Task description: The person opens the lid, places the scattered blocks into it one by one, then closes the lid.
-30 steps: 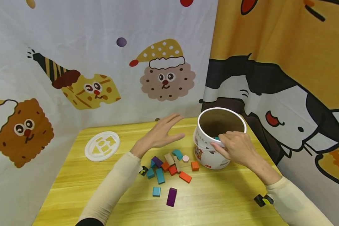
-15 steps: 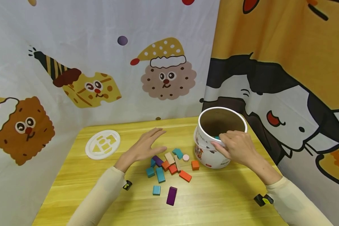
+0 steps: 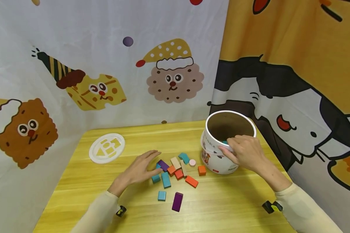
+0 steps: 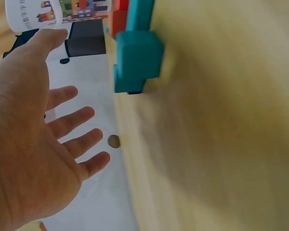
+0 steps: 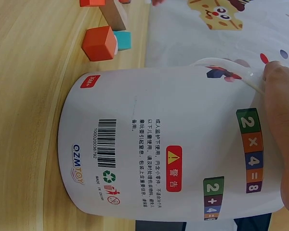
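My right hand (image 3: 245,150) grips the near rim of a white printed bucket (image 3: 217,161), which stands upright at the table's back right. A bit of teal shows inside the bucket below the rim. My left hand (image 3: 138,170) has its fingers extended beside the left edge of a loose pile of coloured wooden blocks (image 3: 178,174), nearest to a purple block (image 3: 163,165) and teal blocks. In the left wrist view the palm (image 4: 33,144) holds nothing, with a teal block (image 4: 139,55) near it. A light blue block (image 3: 161,195) and a dark purple block (image 3: 177,202) lie nearer the front.
A white round lid with shaped cut-outs (image 3: 107,148) lies on the back left of the yellow wooden table (image 3: 84,187). An orange cube (image 3: 202,170) sits close to the bucket. Printed curtains (image 3: 110,58) hang right behind the table and along its right side.
My left hand has moved left and down, from above the pile to its left edge. My right hand keeps its grip on the bucket rim, and the blocks lie as before.
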Available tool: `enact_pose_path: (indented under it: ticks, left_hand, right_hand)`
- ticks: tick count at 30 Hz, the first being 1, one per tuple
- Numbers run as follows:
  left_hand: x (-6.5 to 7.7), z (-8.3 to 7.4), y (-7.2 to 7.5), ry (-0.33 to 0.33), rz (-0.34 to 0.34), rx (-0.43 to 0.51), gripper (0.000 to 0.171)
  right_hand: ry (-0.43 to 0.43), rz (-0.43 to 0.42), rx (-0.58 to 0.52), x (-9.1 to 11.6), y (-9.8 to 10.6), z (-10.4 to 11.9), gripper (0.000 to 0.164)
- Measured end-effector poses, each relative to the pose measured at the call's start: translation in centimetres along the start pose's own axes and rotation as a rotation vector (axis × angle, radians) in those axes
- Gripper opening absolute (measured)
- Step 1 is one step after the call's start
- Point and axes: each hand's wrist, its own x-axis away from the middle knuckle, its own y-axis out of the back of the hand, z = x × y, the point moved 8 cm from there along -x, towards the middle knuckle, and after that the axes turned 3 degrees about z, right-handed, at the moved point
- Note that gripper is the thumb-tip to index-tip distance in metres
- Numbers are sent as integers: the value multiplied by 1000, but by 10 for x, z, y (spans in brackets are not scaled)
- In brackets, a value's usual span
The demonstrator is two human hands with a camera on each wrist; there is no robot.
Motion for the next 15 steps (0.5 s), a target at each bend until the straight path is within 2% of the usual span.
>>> enact_pose_path:
  ticks: [7,15]
  left_hand:
    - [7,7,-12,70,-4,15,74]
    - [0,2,-12,68,-59,-36,53]
  right_hand:
    - [-6,-1,4,0,0,0,67]
    - [-4,-1,1,0,0,1,67]
